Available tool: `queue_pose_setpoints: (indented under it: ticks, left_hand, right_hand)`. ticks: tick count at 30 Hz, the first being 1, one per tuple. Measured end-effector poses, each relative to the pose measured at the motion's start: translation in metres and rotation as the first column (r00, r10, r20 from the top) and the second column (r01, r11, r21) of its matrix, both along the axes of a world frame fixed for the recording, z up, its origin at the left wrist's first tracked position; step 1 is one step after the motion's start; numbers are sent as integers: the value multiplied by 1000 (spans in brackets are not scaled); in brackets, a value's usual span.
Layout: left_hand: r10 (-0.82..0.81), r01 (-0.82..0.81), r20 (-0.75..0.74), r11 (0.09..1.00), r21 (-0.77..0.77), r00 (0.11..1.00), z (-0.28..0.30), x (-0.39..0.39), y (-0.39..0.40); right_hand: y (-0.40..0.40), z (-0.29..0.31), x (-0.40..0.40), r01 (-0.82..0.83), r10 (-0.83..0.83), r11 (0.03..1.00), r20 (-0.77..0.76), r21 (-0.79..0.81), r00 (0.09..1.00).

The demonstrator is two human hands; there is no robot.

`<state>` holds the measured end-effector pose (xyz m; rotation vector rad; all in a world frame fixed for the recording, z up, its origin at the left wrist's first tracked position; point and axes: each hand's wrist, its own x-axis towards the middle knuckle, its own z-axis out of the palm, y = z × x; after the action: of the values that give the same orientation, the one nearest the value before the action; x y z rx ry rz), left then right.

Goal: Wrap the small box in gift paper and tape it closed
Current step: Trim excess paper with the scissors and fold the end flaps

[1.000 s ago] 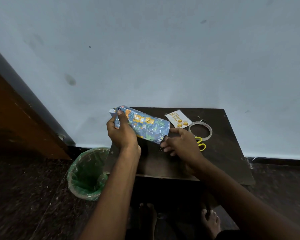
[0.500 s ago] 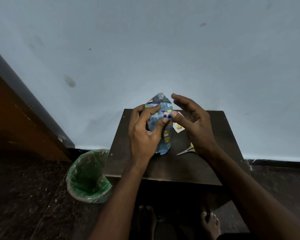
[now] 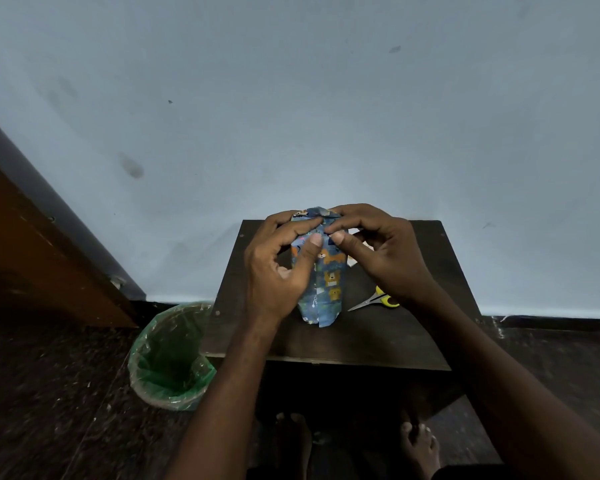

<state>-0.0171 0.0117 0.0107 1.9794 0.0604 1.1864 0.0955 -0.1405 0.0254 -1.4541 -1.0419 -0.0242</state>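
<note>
Blue animal-print gift paper [image 3: 321,282] covers the small box, which stands on end on the table [image 3: 378,337] between both hands. The left hand [image 3: 278,268] grips its side, thumb pressed on the centre seam; the right hand [image 3: 381,251] pinches the top flap with curled fingers. Crease that flap flat and tight before taping. Scissors [image 3: 374,300] lie just beneath the right wrist.
</note>
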Motion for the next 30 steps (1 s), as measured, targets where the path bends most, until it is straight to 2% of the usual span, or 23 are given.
queue_pose_setpoints:
  ticks: [5,9,11,13,14,18,22,24,27,30]
  left_hand:
    - [-25,27,9,952,-304,1000,2,5,-8]
    - [-62,82,54,816,-572,997,10,8,-10]
    - [-102,109,51,718,-688,993,11,11,-10]
    - [-154,118,25,634,-764,988,11,13,-11]
    - [-159,110,13,620,-777,987,11,14,-13]
    - [-134,123,47,643,-756,990,12,14,-21]
    - [-146,150,70,663,-734,987,4,15,-21]
    - [-177,181,81,673,-717,981,0,14,-22]
    - [-215,192,35,776,-601,976,-2,9,-19]
    - [-218,176,-83,921,-349,972,2,0,-12]
  right_hand:
    - [3,-3,-1,25,-25,1000,23,2,999]
    - [5,-4,-1,34,-34,999,38,-10,999]
    - [6,-4,-3,44,-43,999,32,-11,999]
    - [6,-4,-6,48,-48,999,20,-12,999]
    - [6,-4,-7,49,-49,999,9,-12,999]
    - [11,0,-16,16,-14,1000,-78,20,997]
    - [14,-5,-17,88,-88,996,145,7,986]
    - [14,-9,-15,107,-108,994,164,14,981]
    - [13,-10,-12,128,-128,992,177,12,976]
    - [11,-5,-11,134,-136,991,128,20,982]
